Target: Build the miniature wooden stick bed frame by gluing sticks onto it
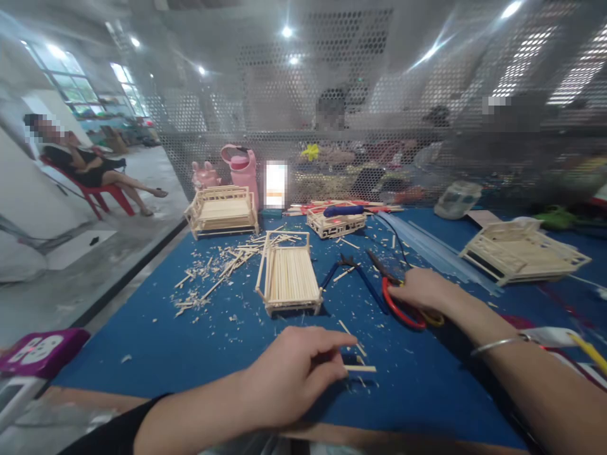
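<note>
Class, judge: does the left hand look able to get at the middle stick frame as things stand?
Probably yes: the left hand is just short of the middle stick frame, with nothing standing between them on the tabletop, though it may first have to leave the stick at its thumb.

The tabletop (213,344) is blue, the stick model (291,278) striped cream, the tool's handle (392,307) red, the bottle (245,174) pink.

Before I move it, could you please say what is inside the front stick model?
Pale sticks lie side by side within the front stick model; the table beneath is hidden.
</note>
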The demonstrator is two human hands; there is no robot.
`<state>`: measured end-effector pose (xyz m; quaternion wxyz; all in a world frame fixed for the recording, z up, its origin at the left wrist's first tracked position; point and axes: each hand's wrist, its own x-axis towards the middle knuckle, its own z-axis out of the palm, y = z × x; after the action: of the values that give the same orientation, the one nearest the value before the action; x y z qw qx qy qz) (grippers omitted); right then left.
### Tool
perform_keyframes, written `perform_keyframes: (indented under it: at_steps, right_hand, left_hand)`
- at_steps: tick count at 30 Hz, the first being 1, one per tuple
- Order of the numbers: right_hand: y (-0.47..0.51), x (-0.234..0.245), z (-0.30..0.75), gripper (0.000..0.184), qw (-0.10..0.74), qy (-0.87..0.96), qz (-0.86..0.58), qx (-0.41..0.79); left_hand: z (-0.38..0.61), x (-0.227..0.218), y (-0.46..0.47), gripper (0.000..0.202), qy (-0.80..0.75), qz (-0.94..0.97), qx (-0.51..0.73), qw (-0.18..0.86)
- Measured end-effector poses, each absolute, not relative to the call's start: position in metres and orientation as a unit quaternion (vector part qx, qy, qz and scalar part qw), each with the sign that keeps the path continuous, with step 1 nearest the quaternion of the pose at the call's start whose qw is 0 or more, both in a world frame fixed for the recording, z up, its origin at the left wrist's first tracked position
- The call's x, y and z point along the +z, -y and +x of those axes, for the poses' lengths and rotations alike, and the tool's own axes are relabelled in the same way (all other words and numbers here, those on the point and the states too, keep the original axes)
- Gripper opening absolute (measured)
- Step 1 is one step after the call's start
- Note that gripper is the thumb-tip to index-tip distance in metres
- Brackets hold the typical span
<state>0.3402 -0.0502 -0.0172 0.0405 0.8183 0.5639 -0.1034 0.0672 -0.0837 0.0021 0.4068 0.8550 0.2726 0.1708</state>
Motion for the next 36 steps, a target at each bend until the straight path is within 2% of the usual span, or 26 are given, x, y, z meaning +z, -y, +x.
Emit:
perform_keyframes:
  at_steps: [7,9,12,14,18,21,25,30,33,36]
  right_hand:
    - [0.058,0.011,0.324,0.023,0.091,-0.58,0.806,-0.075]
    - [0.079,0.023,0.306,0.023,0.064,-0.613,0.786,-0.043]
    - [0.109,0.036,0.272,0.025,-0.165,-0.808,0.561,-0.067]
    - [0.12,0.042,0.254,0.028,-0.257,-0.854,0.449,-0.044]
    - [0.113,0.044,0.237,0.027,-0.348,-0.833,0.428,0.044]
    - [0.099,0.03,0.234,0.019,-0.397,-0.788,0.463,0.079]
    - [0.088,0.003,0.234,0.013,-0.442,-0.755,0.459,0.15]
    - [0.082,-0.01,0.238,0.015,-0.439,-0.783,0.422,0.13]
    - [0.079,-0.011,0.24,0.012,-0.43,-0.779,0.444,0.107]
    - [0.078,-0.013,0.24,0.012,-0.44,-0.746,0.497,0.046]
  left_hand:
    - [0.042,0.0,0.081,0.029,-0.26,0.876,0.198,0.355]
    - [0.037,0.0,0.081,0.029,-0.269,0.875,0.234,0.329]
    - [0.035,0.007,0.077,0.028,-0.282,0.871,0.296,0.273]
    - [0.035,0.017,0.073,0.028,-0.267,0.873,0.333,0.238]
    - [0.032,0.037,0.06,0.029,-0.204,0.879,0.391,0.183]
    - [0.02,0.038,0.044,0.027,-0.252,0.836,0.456,0.172]
    - [0.0,0.015,0.015,0.036,-0.389,0.678,0.575,0.244]
    - [-0.009,-0.016,0.0,0.044,-0.352,0.649,0.503,0.449]
    - [-0.008,-0.021,0.003,0.049,-0.282,0.684,0.477,0.474]
    - [-0.008,-0.022,0.006,0.053,-0.269,0.721,0.457,0.446]
